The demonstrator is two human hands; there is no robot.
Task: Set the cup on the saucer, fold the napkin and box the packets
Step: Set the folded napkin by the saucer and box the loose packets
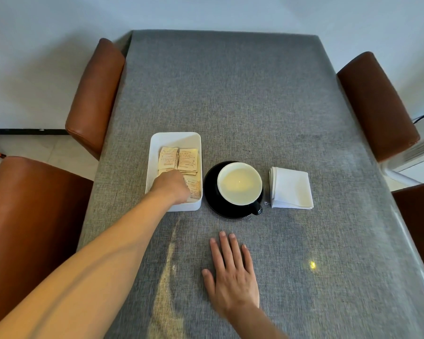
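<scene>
A black cup (240,183) with a white inside stands on the black saucer (212,192), its handle toward me on the right. To its right lies a folded white napkin (290,188). Left of the saucer is a white box (175,139) holding several beige packets (179,159). My left hand (171,185) reaches down into the near end of the box, fingers curled onto the packets; whether it grips one is hidden. My right hand (230,275) lies flat on the grey tablecloth in front of the saucer, fingers spread, holding nothing.
The table (230,94) is covered with grey cloth. Brown leather chairs stand at the left (96,94) and near left (30,228), and at the right (377,106) and near right (419,228). A light wall runs behind the far edge.
</scene>
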